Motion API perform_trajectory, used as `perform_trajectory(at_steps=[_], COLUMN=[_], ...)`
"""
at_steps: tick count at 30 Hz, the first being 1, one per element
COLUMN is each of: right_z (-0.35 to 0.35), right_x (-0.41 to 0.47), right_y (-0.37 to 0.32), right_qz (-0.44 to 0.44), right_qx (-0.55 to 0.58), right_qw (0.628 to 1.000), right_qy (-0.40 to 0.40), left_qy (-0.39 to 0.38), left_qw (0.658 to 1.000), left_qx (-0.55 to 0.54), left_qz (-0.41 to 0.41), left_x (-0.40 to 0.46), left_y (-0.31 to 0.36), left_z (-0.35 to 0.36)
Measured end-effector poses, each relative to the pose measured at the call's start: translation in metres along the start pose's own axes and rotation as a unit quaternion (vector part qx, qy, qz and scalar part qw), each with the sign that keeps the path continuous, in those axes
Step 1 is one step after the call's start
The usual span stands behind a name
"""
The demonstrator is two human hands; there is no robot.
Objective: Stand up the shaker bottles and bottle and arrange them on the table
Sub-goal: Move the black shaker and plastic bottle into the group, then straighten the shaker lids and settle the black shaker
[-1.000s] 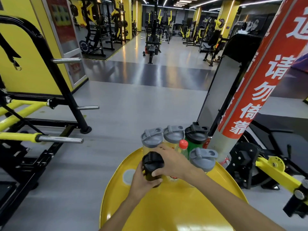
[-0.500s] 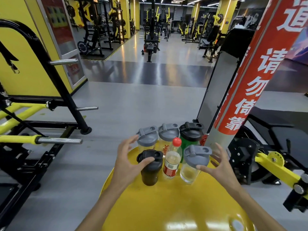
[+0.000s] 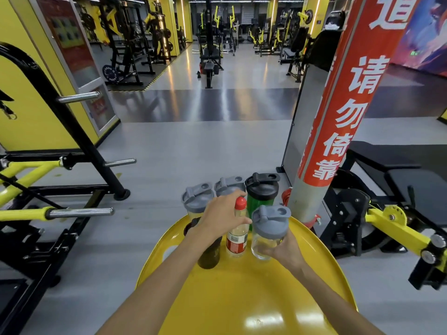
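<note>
All the bottles stand upright at the far edge of the round yellow table. In the back row are two grey-lidded shakers and a green shaker with a black lid. In front stand a dark shaker, a red-capped bottle and a clear grey-lidded shaker. My left hand reaches over the dark shaker, hiding its lid, and wraps the red-capped bottle's neck. My right hand grips the clear shaker's lower body.
A slanted pole with a red banner rises just right of the table's far edge. Black and yellow gym machines flank the table on the right, and a weight rack stands to the left. Grey floor lies beyond.
Both hands were open and apart half a second ago. The left has since moved right onto the red-capped bottle, and the right has closed around the clear shaker.
</note>
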State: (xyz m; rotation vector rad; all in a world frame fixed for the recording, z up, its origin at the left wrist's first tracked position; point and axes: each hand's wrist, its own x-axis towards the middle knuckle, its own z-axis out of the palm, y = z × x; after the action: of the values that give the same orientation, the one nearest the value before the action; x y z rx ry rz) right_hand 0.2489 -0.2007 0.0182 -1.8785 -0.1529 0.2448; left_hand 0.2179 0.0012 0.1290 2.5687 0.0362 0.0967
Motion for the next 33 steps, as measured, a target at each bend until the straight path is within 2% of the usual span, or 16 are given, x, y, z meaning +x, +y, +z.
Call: perform_trajectory(at_steps=[14, 26, 33], right_z=[-0.027, -0.026, -0.045], right_x=[0.015, 0.013, -0.002], right_y=[0.006, 0.005, 0.003], right_qz=[-0.008, -0.013, 0.015], right_qx=[-0.048, -0.058, -0.022], right_qw=[0.997, 0.996, 0.992], right_qy=[-0.054, -0.073, -0.120], left_qy=[0.045, 0.056, 0.030], left_qw=[0.996, 0.998, 0.999], left_qx=[-0.081, -0.029, 0.008], left_qz=[-0.015, 0.015, 0.020], left_x=[-0.001, -0.008, -0.029], left_y=[-0.003, 0.003, -0.008], left_z=[0.011, 0.015, -0.004])
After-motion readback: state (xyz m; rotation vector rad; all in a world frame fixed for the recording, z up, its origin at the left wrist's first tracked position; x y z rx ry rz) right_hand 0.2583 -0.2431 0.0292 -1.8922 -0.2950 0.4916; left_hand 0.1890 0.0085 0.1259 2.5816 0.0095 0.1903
